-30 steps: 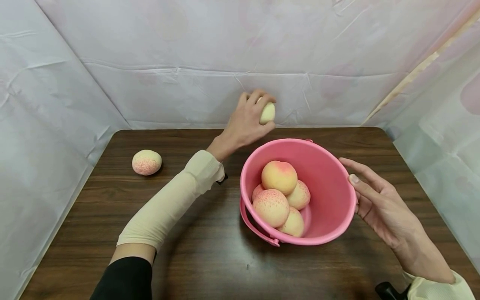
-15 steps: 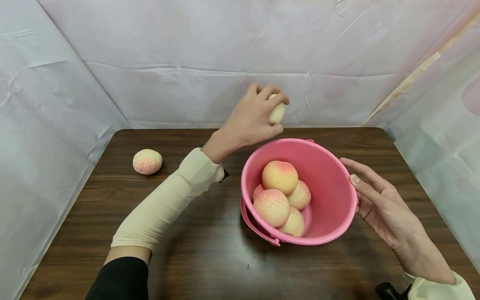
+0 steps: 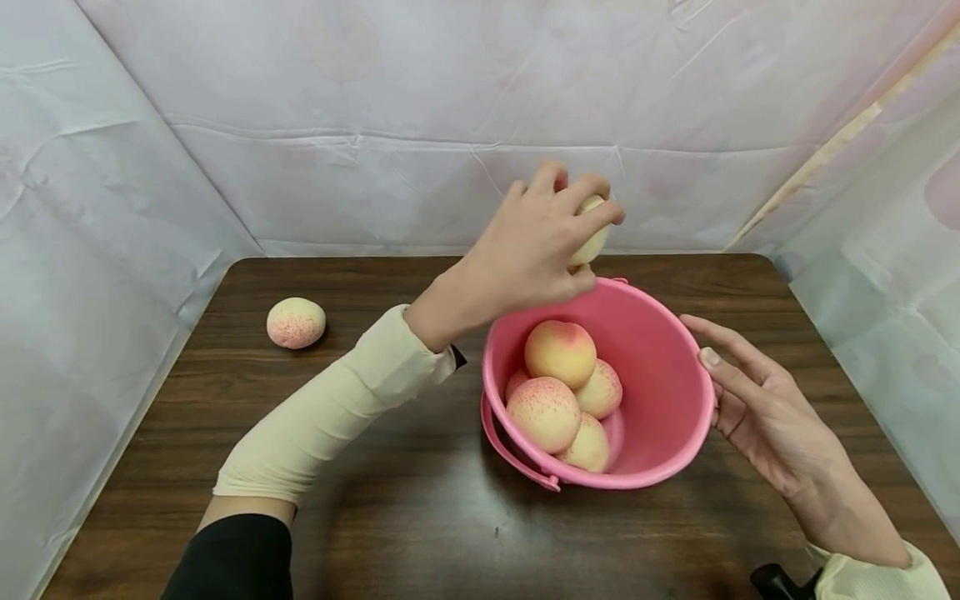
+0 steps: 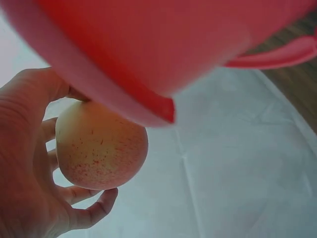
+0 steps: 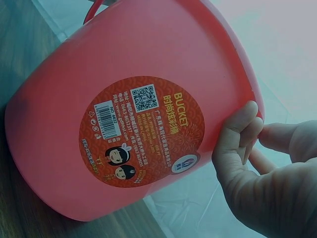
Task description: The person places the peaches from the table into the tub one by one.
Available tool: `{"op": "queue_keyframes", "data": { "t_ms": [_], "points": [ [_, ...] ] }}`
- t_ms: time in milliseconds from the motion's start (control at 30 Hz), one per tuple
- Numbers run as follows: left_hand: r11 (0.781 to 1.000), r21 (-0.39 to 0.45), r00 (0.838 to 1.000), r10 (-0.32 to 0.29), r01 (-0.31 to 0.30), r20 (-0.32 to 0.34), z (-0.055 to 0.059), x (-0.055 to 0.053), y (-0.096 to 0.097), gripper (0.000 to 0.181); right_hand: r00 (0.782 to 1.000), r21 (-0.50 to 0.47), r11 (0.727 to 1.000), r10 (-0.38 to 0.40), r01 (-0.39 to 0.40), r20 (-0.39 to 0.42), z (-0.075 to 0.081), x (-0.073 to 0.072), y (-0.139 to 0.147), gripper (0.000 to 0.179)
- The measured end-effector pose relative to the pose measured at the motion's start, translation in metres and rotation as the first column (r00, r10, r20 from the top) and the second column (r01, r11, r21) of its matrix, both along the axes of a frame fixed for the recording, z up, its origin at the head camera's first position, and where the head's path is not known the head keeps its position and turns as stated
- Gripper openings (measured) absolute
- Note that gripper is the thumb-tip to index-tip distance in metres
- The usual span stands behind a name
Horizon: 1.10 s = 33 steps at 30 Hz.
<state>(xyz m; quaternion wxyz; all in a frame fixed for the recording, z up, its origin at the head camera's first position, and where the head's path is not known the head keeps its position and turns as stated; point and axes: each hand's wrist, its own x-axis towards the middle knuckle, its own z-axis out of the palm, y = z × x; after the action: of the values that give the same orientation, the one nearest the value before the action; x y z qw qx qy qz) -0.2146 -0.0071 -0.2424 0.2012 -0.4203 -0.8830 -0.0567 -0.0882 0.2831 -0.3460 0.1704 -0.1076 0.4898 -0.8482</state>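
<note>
My left hand [image 3: 528,242] grips a pale peach [image 3: 594,237] at the back rim of a pink bucket [image 3: 663,392]. Red speckles mark the peach's underside [image 4: 101,148] in the left wrist view, where the fingers curl round it and the bucket's rim overlaps its top. Several peaches [image 3: 559,354] lie heaped on the left side inside the bucket. At the bucket's right side, my right hand [image 3: 780,425] holds the rim between thumb and fingers. The right wrist view shows fingertips against the outer wall just below the rim.
Another speckled peach [image 3: 296,323] lies on the left of the dark wooden table [image 3: 405,517]. The bucket's handle [image 3: 517,454] hangs down at its front left. White sheeting [image 3: 375,192] stands behind the table and along its sides. A round label [image 5: 141,131] is on the bucket.
My left hand has carried its peach rightward from behind the bucket's left side to over its back rim. The right hand, the bucket and the lone peach have stayed in place.
</note>
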Motion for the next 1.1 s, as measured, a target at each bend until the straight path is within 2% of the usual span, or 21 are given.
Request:
{"op": "queue_keyframes", "data": {
  "t_ms": [167, 300, 433, 600, 733, 867, 967, 1033, 1100],
  "points": [
    [0.999, -0.043, 1.000, -0.021, 0.021, -0.010, 0.007, 0.013, 0.004, 0.049, 1.000, 0.006, 1.000, 0.005, -0.005, 0.008, 0.000, 0.000, 0.000, 0.052],
    [0.996, -0.078, 0.999, -0.033, 0.034, 0.014, 0.010, 0.023, 0.008, 0.050, 1.000, 0.001, 1.000, 0.013, -0.013, 0.013, -0.001, 0.000, 0.000, 0.052],
    [0.993, -0.068, 0.993, -0.092, 0.097, 0.068, 0.010, 0.031, 0.011, 0.046, 1.000, 0.006, 1.000, 0.016, -0.016, 0.013, -0.001, 0.000, 0.000, 0.052],
    [0.983, -0.075, 0.975, -0.151, 0.165, 0.162, 0.007, 0.041, 0.015, 0.044, 1.000, 0.022, 1.000, 0.016, -0.016, 0.015, -0.001, -0.001, -0.001, 0.052],
    [0.973, -0.085, 0.945, -0.183, 0.213, 0.271, 0.002, 0.047, 0.018, 0.047, 1.000, 0.030, 0.999, 0.012, -0.013, 0.020, 0.000, -0.001, -0.001, 0.052],
    [0.961, -0.102, 0.898, -0.200, 0.258, 0.391, -0.002, 0.052, 0.021, 0.050, 1.000, 0.038, 0.999, 0.007, -0.008, 0.025, 0.000, -0.002, -0.001, 0.052],
    [0.951, -0.117, 0.856, -0.199, 0.286, 0.477, -0.005, 0.055, 0.023, 0.052, 1.000, 0.047, 0.999, 0.001, -0.002, 0.023, 0.001, -0.002, -0.001, 0.052],
    [0.944, -0.126, 0.833, -0.199, 0.304, 0.516, -0.007, 0.057, 0.025, 0.053, 1.000, 0.056, 0.998, -0.004, 0.002, 0.024, 0.001, -0.002, -0.002, 0.052],
    [0.937, -0.140, 0.817, -0.198, 0.320, 0.541, -0.010, 0.058, 0.027, 0.052, 1.000, 0.059, 0.998, -0.004, 0.003, 0.025, 0.001, -0.001, -0.002, 0.052]
  ]
}}
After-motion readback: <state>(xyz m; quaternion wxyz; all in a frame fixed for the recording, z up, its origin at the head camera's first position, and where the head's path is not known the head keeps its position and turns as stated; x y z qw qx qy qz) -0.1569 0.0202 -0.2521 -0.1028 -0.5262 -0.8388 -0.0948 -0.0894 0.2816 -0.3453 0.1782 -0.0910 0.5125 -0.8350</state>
